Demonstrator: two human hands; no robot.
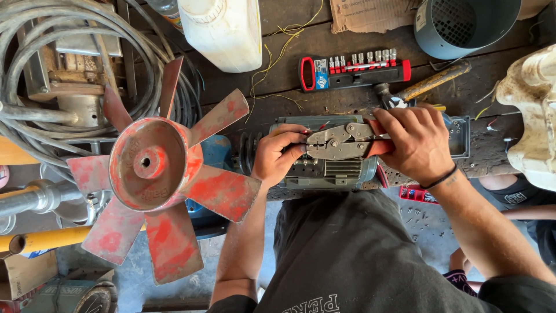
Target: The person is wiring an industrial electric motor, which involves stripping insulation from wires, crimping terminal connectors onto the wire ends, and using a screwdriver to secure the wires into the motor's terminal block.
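My right hand is closed around the red handles of a grey metal crimping tool. The tool's jaws point left, toward my left hand. My left hand pinches something small at the jaws, probably a wire end, too small to tell. Both hands rest over a grey-green electric motor lying at the edge of a dark wooden workbench.
A worn red fan impeller stands at left, beside coiled grey cables. On the bench lie a red socket set rail, a hammer, a white plastic jug, thin yellow wires and a grey fan cover.
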